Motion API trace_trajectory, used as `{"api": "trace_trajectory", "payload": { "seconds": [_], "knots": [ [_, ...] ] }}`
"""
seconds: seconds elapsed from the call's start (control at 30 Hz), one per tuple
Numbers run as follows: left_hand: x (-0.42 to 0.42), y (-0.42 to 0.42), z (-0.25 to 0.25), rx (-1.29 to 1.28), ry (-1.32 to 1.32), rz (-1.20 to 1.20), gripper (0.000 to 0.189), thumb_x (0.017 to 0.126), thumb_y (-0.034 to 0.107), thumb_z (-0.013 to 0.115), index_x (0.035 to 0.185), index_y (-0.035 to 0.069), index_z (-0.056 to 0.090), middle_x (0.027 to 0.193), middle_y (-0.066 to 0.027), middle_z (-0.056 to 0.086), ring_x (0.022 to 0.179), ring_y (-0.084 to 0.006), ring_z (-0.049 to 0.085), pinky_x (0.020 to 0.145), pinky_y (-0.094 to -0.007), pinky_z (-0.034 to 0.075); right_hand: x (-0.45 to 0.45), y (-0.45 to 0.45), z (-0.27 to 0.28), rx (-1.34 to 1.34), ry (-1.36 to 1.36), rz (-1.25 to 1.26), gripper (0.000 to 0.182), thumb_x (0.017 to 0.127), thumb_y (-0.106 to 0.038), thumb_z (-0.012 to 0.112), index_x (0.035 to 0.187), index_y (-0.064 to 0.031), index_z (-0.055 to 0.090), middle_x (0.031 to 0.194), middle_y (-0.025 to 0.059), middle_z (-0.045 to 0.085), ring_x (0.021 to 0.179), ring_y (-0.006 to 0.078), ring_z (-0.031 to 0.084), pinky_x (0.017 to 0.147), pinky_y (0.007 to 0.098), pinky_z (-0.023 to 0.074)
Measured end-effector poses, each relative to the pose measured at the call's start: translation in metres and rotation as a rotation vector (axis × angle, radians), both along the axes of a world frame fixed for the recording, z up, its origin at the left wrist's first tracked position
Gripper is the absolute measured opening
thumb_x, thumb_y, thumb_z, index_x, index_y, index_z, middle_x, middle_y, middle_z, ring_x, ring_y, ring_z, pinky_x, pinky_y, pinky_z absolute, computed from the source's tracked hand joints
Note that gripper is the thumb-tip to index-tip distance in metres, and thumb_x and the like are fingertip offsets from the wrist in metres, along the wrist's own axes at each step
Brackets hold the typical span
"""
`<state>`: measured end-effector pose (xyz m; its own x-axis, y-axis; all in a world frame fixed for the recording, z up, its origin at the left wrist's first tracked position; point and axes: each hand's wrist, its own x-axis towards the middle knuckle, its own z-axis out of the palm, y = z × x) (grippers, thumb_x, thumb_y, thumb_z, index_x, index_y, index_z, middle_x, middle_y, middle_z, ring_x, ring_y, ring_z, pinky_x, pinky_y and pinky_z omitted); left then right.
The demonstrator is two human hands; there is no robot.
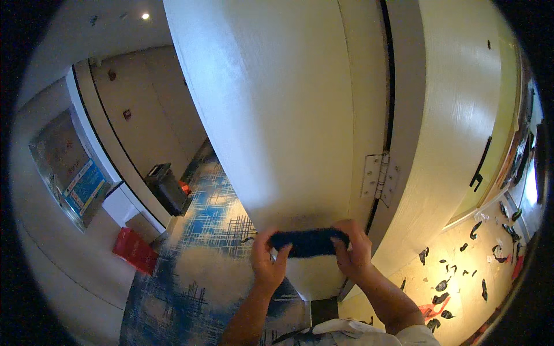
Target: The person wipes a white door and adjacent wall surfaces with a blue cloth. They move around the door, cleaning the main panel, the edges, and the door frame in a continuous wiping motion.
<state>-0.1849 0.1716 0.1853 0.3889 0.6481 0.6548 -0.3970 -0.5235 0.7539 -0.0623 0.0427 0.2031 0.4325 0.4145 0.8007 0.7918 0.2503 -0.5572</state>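
A dark blue folded cloth (309, 243) spans the gap between my two hands at about the height of the lower door. My left hand (267, 261) grips its left end, thumb in front and fingers mostly behind. The right end is pinched the same way in my right hand (355, 253). Just beyond the cloth stands a pale, open door (294, 129); whether the cloth touches it I cannot tell. A metal hinge (381, 178) joins the door to its frame, above and to the right of my right hand.
Left of the door runs a corridor with patterned blue and beige carpet (203, 277). A red box (135, 251) and a black bin (168, 190) stand along its wall. To the right, black scraps (441, 298) litter a lit floor, near another door with a black handle (481, 166).
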Motion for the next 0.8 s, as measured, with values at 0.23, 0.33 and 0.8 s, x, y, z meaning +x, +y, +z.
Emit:
{"api": "trace_trajectory", "payload": {
  "seconds": [0.23, 0.33, 0.8],
  "knots": [
    [0.055, 0.004, 0.059, 0.820, -0.208, 0.737, 0.024, 0.067, 0.000, 0.060, 0.090, 0.006, 0.052, 0.096, -0.0109, 0.048, 0.092, -0.0309, 0.046, 0.083, -0.0418, 0.034, 0.018, 0.043, 0.054, 0.280, -0.206, -0.423, 0.030, 0.069, -0.003, 0.059, 0.098, -0.0070, 0.051, 0.091, 0.0149, 0.052, 0.079, 0.0329, 0.052, 0.065, 0.0380, 0.0447],
    [0.069, -0.004, 0.040, 0.876, -0.013, 0.672, 0.021, 0.073, 0.009, 0.056, 0.094, 0.009, 0.056, 0.108, -0.0100, 0.047, 0.107, -0.0307, 0.039, 0.091, -0.0476, 0.025, 0.021, 0.048, 0.055, 0.273, -0.299, -0.531, 0.028, 0.067, -0.002, 0.061, 0.094, -0.0053, 0.052, 0.091, 0.0132, 0.052, 0.080, 0.0292, 0.051, 0.067, 0.0367, 0.0423],
    [0.080, 0.019, 0.047, 1.163, 0.216, 0.762, 0.031, 0.082, 0.029, 0.043, 0.106, 0.013, 0.055, 0.123, -0.0050, 0.041, 0.122, -0.0318, 0.022, 0.099, -0.0522, 0.008, 0.029, 0.053, 0.041, 0.079, -0.556, -0.712, 0.033, 0.076, -0.025, 0.051, 0.107, -0.0162, 0.054, 0.122, 0.0082, 0.042, 0.119, 0.0348, 0.028, 0.096, 0.0524, 0.0200]
  ]
}}
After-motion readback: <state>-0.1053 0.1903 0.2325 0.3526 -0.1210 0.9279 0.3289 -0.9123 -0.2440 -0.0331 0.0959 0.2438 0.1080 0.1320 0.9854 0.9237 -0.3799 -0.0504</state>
